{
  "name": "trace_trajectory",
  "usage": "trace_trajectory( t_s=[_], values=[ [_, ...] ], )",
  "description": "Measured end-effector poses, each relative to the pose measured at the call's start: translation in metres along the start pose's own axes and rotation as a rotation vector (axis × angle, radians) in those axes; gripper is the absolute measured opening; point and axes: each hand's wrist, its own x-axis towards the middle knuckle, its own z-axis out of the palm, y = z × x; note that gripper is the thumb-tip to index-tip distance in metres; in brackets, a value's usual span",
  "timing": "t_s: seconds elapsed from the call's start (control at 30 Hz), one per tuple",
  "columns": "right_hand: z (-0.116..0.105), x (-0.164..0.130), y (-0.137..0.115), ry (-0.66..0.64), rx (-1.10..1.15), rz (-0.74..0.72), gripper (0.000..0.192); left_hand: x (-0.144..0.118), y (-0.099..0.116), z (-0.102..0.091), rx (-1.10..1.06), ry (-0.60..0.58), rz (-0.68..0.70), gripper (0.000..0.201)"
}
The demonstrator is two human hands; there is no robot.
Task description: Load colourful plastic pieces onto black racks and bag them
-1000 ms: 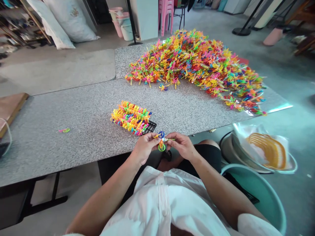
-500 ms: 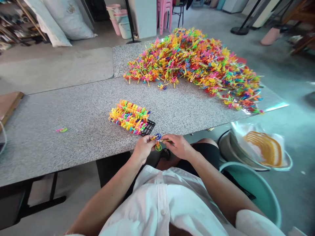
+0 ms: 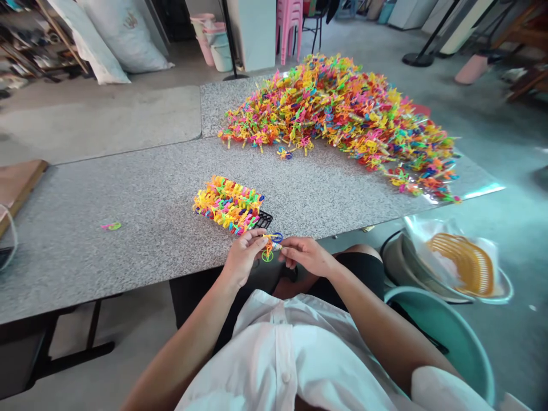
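Observation:
Just off the table's near edge, a small plastic toy (image 3: 268, 247) with a blue ring, a green wheel-like ring and orange and yellow parts is held between both hands. My left hand (image 3: 240, 258) pinches its left side between thumb and fingers. From the right, the closed fingertips of my right hand (image 3: 310, 256) meet the short, pale patterned tube that sticks out of the toy. Right behind my left hand, a black plastic grid rack (image 3: 264, 220) lies on the table, mostly covered by rows of colourful plastic pieces (image 3: 226, 204).
A large heap of similar colourful toys (image 3: 342, 114) covers the far right of the grey speckled table (image 3: 141, 194). One loose pink-and-green piece (image 3: 112, 226) lies at left. Beside my right leg stand a teal tub (image 3: 475, 342) and a basin holding a yellow basket (image 3: 464, 262).
My left hand has shifted slightly left with the toy, whose rings now sit at a different angle. My right fingers have moved along to the tube's end. The whole view has shifted a little.

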Motion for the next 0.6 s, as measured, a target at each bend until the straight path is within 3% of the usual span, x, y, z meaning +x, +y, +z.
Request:
trace_trajectory(
  t_s=[0.17,0.33,0.47,0.6],
  values=[
    [-0.002,0.002,0.004,-0.067,-0.111,-0.004,0.026,-0.004,-0.011,0.004,-0.005,0.01,0.071,0.057],
    [-0.009,0.008,0.01,-0.08,-0.078,0.059,0.029,-0.015,-0.017,0.002,0.038,-0.019,0.101,0.056],
    [-0.018,0.032,0.006,0.083,-0.037,0.019,0.031,-0.025,-0.02,-0.018,0.175,0.106,0.184,0.041],
    [-0.015,0.077,0.001,0.303,-0.093,0.013,0.028,-0.026,-0.02,-0.045,0.365,0.265,0.316,0.022]
  ],
)
